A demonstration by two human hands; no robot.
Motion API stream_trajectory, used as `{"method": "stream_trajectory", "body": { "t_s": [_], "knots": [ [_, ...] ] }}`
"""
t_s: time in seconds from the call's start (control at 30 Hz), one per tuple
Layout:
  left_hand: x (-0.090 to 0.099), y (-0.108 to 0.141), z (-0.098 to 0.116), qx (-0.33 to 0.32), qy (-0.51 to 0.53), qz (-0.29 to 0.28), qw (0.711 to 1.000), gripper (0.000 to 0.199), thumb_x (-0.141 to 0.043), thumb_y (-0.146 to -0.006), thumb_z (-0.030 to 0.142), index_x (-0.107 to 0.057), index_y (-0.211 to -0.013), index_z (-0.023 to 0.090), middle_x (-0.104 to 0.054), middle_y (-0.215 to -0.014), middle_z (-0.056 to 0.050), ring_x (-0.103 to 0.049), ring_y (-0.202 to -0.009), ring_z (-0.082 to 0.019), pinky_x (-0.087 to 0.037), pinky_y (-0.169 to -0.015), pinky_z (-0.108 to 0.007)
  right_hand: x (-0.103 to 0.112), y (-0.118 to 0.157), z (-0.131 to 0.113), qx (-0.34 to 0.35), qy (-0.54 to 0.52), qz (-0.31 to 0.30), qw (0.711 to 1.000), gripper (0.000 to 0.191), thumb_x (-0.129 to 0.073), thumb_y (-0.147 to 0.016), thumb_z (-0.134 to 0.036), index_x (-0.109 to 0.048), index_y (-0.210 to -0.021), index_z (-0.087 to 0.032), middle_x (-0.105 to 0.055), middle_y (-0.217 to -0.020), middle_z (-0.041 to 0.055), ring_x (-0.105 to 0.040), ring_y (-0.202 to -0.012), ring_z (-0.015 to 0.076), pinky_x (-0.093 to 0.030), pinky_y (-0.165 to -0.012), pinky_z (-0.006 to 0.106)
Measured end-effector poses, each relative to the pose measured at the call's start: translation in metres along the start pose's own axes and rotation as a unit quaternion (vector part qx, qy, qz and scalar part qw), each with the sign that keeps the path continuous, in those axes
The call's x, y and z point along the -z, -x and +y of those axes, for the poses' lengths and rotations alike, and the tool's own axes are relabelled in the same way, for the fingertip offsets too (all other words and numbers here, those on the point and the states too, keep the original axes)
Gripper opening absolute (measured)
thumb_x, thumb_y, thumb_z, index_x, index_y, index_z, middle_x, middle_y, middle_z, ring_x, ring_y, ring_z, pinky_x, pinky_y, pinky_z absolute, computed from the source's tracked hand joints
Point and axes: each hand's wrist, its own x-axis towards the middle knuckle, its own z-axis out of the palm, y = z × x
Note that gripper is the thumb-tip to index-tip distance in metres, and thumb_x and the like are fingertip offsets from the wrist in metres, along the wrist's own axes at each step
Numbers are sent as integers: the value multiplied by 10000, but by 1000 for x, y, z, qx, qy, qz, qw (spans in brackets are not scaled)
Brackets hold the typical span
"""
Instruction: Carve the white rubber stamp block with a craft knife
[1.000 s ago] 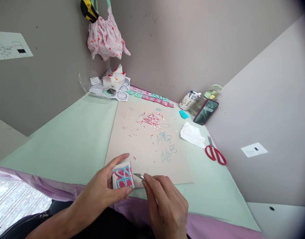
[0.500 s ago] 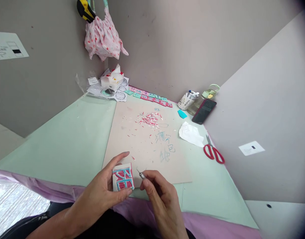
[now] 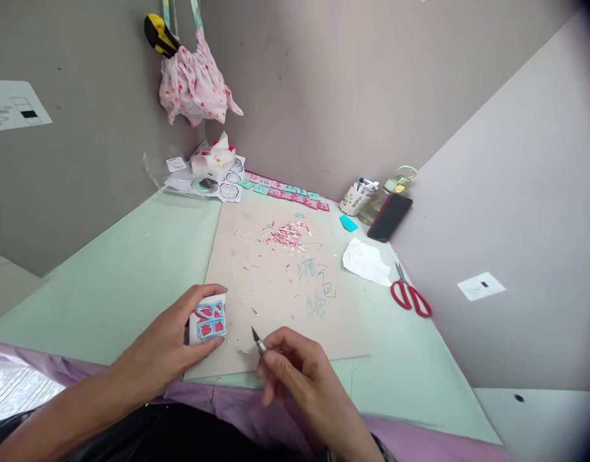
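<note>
My left hand (image 3: 167, 346) grips a white carving block (image 3: 192, 328) by its edges, thumb below and fingers above. The block's face carries red patches and blue outlined strokes, turned up towards me. In my right hand (image 3: 299, 369) is a slim metal craft knife (image 3: 260, 344), pinched near its collar with the pointed blade up and to the left. The blade is apart from the block, over the front of the beige board (image 3: 256, 215). Red and white shavings (image 3: 287, 235) lie heaped farther back on that board.
Scissors (image 3: 410, 299) with red handles, a crumpled tissue (image 3: 366, 261), a phone (image 3: 390, 217) and a pen cup (image 3: 358, 196) stand or lie at right. Lettered strips (image 3: 287, 192) line the back. A pink spotted bag (image 3: 198, 86) hangs at left.
My left hand has moved left and slightly up with the block. My right hand has shifted a little left; the knife's tip now shows as a flat pointed blade instead of a thin curved line.
</note>
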Motion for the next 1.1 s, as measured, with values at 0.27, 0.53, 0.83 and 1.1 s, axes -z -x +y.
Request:
{"method": "stream_trajectory", "body": {
  "t_s": [0.27, 0.53, 0.83, 1.1],
  "knots": [
    [33, -17, -12, -17, -32, -68, 997, 620, -684, -831, 500, -483, -1382, 299, -634, -1307, -48, -663, -1110, -307, -553, -894, -364, 31, -88, -9, 0, -102, 23, 995, 502, -816, -679, -619, -570, -770, -191, -751, -919, 125, -756, -873, 258, -609, -746, 380],
    [19, -57, 28, -79, -22, -140, 987, 471, -625, -828, 303, -504, -1282, 283, -652, -1227, -27, -660, -994, -231, -513, -900, -337, 89, -111, -27, 113, 26, 158, 981, 308, -713, -834, -487, -617, -811, -196, -668, -751, -1, -588, -627, 127, -485, -635, 269],
    [10, -121, 23, -265, -181, -168, 932, 432, -610, -761, 113, -568, -1171, 243, -561, -1260, -58, -521, -1212, -266, -463, -1006, -370, 79, -82, -11, 148, 236, 135, 951, 120, -623, -932, -266, -710, -947, -185, -637, -751, -1, -529, -650, 138, -412, -614, 261],
    [8, -133, 24, -228, -205, -232, 923, 338, -619, -742, 84, -543, -1036, 234, -557, -1105, -21, -528, -1063, -246, -461, -884, -342, 76, -80, -5, 205, 470, 33, 858, 216, -484, -1036, -185, -700, -1044, -179, -653, -875, 41, -625, -725, 165, -463, -626, 262]
  ]
}}
